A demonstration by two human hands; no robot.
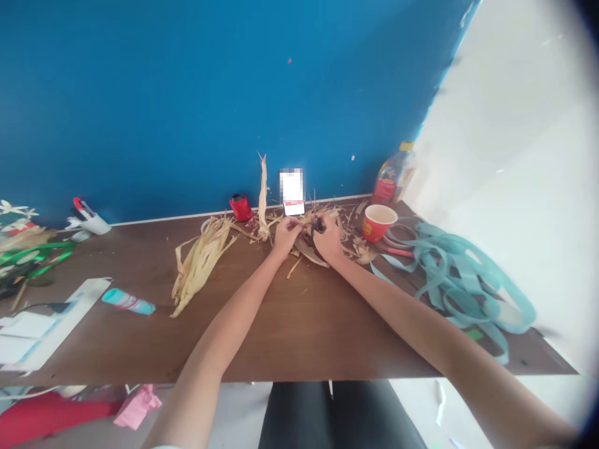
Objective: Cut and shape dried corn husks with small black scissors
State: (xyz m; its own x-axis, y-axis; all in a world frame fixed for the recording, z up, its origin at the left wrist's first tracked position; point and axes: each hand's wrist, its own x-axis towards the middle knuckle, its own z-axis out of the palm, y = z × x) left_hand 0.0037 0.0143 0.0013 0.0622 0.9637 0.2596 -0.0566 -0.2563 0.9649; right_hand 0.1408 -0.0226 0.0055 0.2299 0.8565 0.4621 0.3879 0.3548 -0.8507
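Observation:
My left hand (pixel 286 234) is closed in a pinch near the back of the table, on what looks like a small piece of dried corn husk, mostly hidden by the fingers. Close beside it, my right hand (pixel 328 237) is wrapped round a pair of scissors (pixel 320 223) with dark handles, the blades pointing up toward the wall. Husk scraps lie under and around both hands. To the left rests a bundle of pale dried corn husks (pixel 202 265). One twisted husk piece (pixel 262 199) stands upright against the blue wall.
Behind my hands a phone (pixel 293 192) leans on the wall, with a red container (pixel 241 207) to its left. Rightward are a red paper cup (pixel 378 224), a bottle (pixel 392 178) and tangled teal ribbon (pixel 449 268). A power strip (pixel 70 321) and blue tube (pixel 128 302) lie left.

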